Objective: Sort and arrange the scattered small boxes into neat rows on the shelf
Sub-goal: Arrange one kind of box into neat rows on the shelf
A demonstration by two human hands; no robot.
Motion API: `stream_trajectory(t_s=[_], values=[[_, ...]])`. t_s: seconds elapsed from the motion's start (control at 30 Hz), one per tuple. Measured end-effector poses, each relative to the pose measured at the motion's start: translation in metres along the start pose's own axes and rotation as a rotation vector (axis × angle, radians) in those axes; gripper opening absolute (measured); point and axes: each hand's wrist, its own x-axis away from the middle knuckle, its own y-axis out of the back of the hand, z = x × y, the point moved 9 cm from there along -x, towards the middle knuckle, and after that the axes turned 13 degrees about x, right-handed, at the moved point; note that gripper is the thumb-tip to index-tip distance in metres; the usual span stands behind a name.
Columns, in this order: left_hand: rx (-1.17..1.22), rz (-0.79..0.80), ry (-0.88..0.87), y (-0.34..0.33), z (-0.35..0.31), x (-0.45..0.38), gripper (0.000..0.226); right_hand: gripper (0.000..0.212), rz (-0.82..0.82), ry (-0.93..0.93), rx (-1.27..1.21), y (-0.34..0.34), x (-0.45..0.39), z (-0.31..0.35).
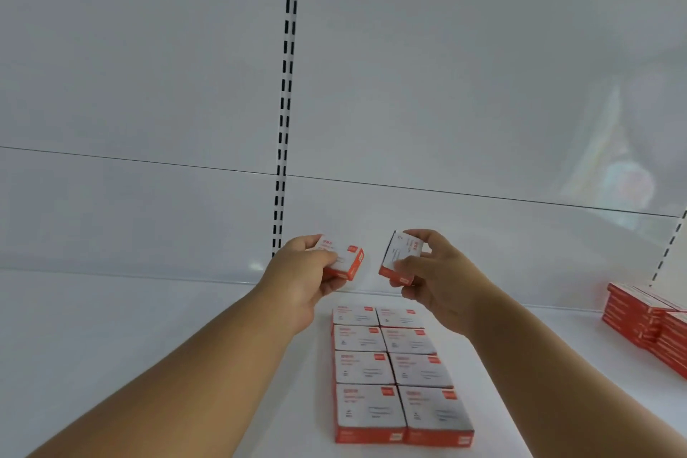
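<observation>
Boxes: small, white-topped w/ orange-red sides, two of them held up in the air over the white shelf (111,346), approx. frame center. Left-hand box (344,262) lies roughly flat, top face up, gripped by left hand (303,279): thumb curled over the top, fingers wrapped under, box sticking out toward 3 o'clock. Right-hand box (401,257) is tilted on edge, white face turned toward 9 o'clock, pinched by right hand (436,279): thumb on near face, fingers curled round the far edge & underside. The two boxes are near each other but apart, a gap between them.

At 6 o'clock from the hands, on the shelf: arranged block of boxes (394,372), two columns x four rows, tops up, sides touching, edges lined up; front pair at 6 o'clock shows its orange front faces. The held boxes hang above & beyond the block's far end, not touching it.

At 3 o'clock, well apart from the block, at frame edge: stacked pile of orange boxes (650,323), several layers, partly cut off by the frame, count unclear.

Behind, at 12 o'clock: white back panel (148,85) w/ a slotted upright (284,115) running vertical; second slotted upright (669,249) at 3 o'clock, above the pile. Print on boxes too blurred to read.
</observation>
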Motion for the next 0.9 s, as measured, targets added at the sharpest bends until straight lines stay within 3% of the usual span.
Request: stream_trajectory(t_s=[0.1, 0.23, 0.37, 0.43, 0.57, 0.77, 0.9], values=[[-0.147, -0.056, -0.051, -0.002, 0.007, -0.007, 0.029, 0.036, -0.021, 0.004, 0.076, 0.016, -0.011, -0.010], [-0.312, -0.143, -0.156, -0.003, 0.003, -0.008, 0.020, 0.046, -0.034, 0.005, 0.111, 0.026, -0.020, -0.023], [-0.393, -0.181, -0.219, 0.002, 0.007, -0.008, 0.015, 0.028, -0.009, -0.007, 0.077, 0.026, -0.025, -0.035], [-0.440, -0.181, -0.227, 0.006, 0.011, -0.007, 0.014, 0.026, 0.008, -0.003, 0.079, 0.023, -0.026, -0.040], [-0.491, -0.172, -0.227, 0.018, 0.013, -0.010, 0.009, 0.042, -0.018, 0.011, 0.014, 0.023, -0.030, -0.048], [-0.524, -0.140, -0.210, 0.022, 0.019, -0.018, 0.011, 0.020, -0.177, -0.037, 0.051, 0.034, -0.033, -0.054], [-0.557, -0.119, -0.214, 0.019, 0.022, -0.022, 0.010, 0.019, -0.212, -0.020, 0.026, 0.037, -0.035, -0.054]])
